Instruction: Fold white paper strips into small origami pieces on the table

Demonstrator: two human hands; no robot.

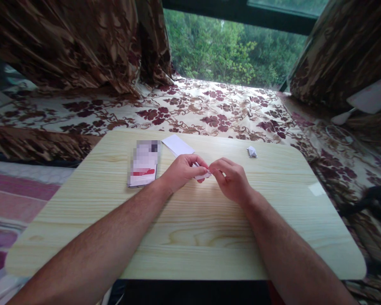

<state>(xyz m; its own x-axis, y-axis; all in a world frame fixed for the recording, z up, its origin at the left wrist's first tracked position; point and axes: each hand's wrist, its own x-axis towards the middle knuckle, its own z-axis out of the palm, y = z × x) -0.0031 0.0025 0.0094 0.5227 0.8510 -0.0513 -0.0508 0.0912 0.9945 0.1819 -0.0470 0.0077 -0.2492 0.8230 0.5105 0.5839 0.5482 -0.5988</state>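
Observation:
My left hand [182, 170] and my right hand [230, 178] meet over the middle of a light wooden table [190, 237]. Both pinch a small folded piece of white paper [205, 173] between their fingertips. The fingers of each hand are closed around it, so most of the paper is hidden. A flat white paper strip [177, 145] lies just beyond my left hand. A small folded white paper piece [252, 151] rests on the table beyond my right hand.
A white booklet with a red mark [144, 163] lies left of my hands. A floral cloth [209, 110] covers the surface behind the table, with patterned curtains at both sides and a window showing trees. A white object [370, 98] sits at far right.

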